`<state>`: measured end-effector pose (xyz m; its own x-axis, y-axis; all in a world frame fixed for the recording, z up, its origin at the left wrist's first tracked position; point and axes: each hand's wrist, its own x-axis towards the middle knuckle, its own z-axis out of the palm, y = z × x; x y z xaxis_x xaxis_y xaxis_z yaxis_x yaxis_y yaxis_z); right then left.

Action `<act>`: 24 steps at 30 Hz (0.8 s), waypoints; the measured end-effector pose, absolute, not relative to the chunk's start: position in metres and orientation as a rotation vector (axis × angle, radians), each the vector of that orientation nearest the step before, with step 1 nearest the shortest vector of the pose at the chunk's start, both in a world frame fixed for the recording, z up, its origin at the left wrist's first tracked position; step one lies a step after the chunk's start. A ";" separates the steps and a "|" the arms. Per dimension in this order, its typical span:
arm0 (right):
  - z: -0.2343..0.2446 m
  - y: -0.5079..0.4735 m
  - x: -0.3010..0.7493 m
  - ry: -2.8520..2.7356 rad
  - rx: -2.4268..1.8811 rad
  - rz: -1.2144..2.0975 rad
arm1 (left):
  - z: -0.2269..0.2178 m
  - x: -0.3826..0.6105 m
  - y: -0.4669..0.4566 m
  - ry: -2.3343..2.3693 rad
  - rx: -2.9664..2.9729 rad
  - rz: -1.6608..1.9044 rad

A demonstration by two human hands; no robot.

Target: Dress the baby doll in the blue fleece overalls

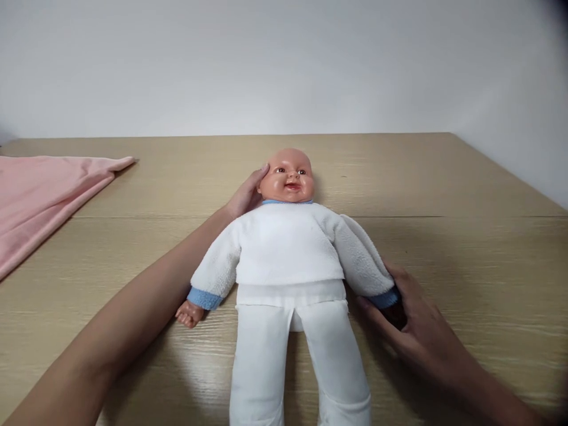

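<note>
A light wooden table (444,195) fills the view and meets a plain white wall at its far edge. A baby doll (288,248) lies face up in the middle of the table, head toward the far side and legs running off the near edge of the picture. It wears a white fleece top with blue trim and white trousers. A pink cloth (39,189) lies spread at the far left, well apart from the doll.

The left hand (247,194) reaches in from the near left and rests with loose, uncurled fingers against the left side of the doll's head (288,174), cupping it without gripping. The right hand (410,322) comes from the near right and is closed around the end of the doll's right-side arm at the blue cuff (385,299), hiding the doll's small hand. The doll's other hand (189,313) lies bare on the table at the left.
</note>
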<state>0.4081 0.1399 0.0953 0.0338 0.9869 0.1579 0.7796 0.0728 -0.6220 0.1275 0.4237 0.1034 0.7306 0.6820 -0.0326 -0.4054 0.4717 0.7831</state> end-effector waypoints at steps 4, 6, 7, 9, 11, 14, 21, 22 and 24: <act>0.094 0.139 0.409 -1.795 -1.760 0.478 | 0.104 0.125 0.425 0.411 0.870 0.635; 0.094 0.138 0.409 -1.803 -1.749 0.472 | 0.103 0.124 0.427 0.416 0.881 0.615; 0.094 0.138 0.409 -1.803 -1.742 0.463 | 0.103 0.125 0.428 0.408 0.885 0.612; 0.095 0.139 0.408 -1.799 -1.740 0.455 | 0.101 0.125 0.429 0.397 0.885 0.611; 0.097 0.139 0.408 -1.790 -1.747 0.454 | 0.101 0.126 0.428 0.406 0.878 0.612; 0.098 0.139 0.407 -1.782 -1.755 0.461 | 0.102 0.127 0.425 0.429 0.869 0.624; 0.097 0.141 0.407 -1.792 -1.741 0.456 | 0.104 0.129 0.421 0.470 0.868 0.682; 0.097 0.141 0.407 -1.791 -1.739 0.455 | 0.103 0.130 0.421 0.473 0.863 0.673; 0.097 0.140 0.408 -1.789 -1.738 0.453 | 0.101 0.130 0.422 0.463 0.854 0.661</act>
<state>0.4081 0.1401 0.0968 0.0348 0.9832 0.1790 0.7797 0.0853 -0.6203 0.1298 0.4224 0.1013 0.7102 0.6950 -0.1124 -0.3432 0.4811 0.8067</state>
